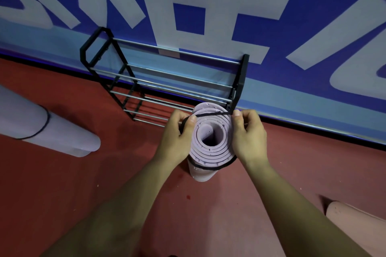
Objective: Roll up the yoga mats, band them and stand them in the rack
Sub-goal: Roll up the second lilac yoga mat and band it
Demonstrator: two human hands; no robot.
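Observation:
A rolled lilac yoga mat (211, 144) stands on end on the red floor, its spiral top facing me. My left hand (177, 137) and my right hand (248, 133) flank the roll's top and pinch a black elastic band (208, 114), stretched across the far rim. The band also loops round the near side of the roll lower down. The black-and-chrome rack (158, 81) stands just behind the mat against the wall and holds no mats.
A second rolled lilac mat (41, 125) with a black band lies on the floor at the left. A pink roll end (355, 221) shows at the lower right. A blue wall banner (208, 6) backs the rack.

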